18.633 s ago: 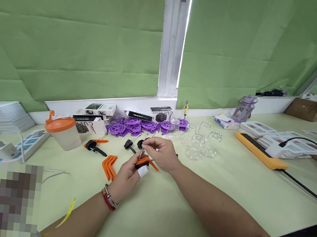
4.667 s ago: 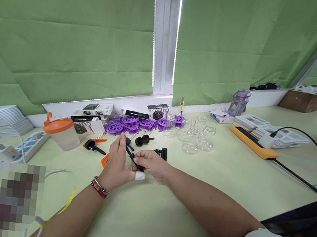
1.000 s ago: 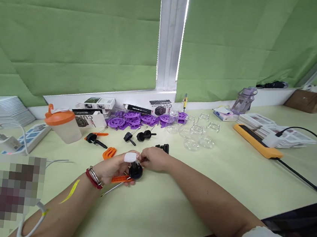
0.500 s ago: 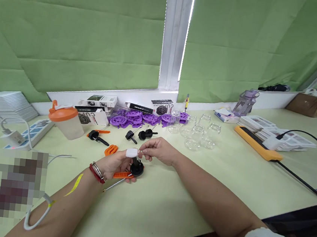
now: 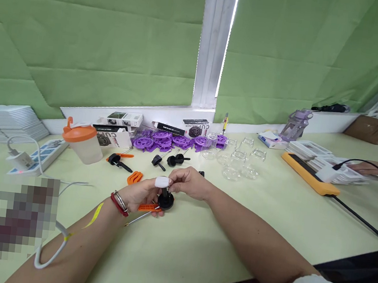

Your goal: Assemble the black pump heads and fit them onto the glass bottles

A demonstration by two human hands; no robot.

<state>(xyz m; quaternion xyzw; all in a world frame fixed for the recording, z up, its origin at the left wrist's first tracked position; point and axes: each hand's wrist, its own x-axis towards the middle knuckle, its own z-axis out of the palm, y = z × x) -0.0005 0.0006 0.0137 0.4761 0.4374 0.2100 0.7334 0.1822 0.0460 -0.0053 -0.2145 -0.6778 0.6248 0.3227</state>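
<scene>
1. The left hand (image 5: pixel 142 196) keeps its fingers closed around the black round part (image 5: pixel 166 201), with the wrapped thumb (image 5: pixel 162 182) near the top of the short black stem. This grip looks suitable; it should be firm, but not squeezing.
2. The part is above the front area of the table (image 5: pixel 197 255), between both hands. An orange strip (image 5: pixel 148 207) and a thin metal rod (image 5: pixel 140 219) stick out from it, below the left palm.
3. The right hand (image 5: pixel 189 184) has its fingers curled close together at the stem top. Their tips are partly hidden, so I cannot tell whether they pinch something small.
4. For good work here, I think the left hand must be the steady one, and only the right fingertips should make small, straight movements.
5. It is wise to mind the rod, because a tilt could swing its free end.
6. The loose orange pieces (image 5: pixel 134 178) lie near the left wrist, so the elbow and forearm should move little.
</scene>
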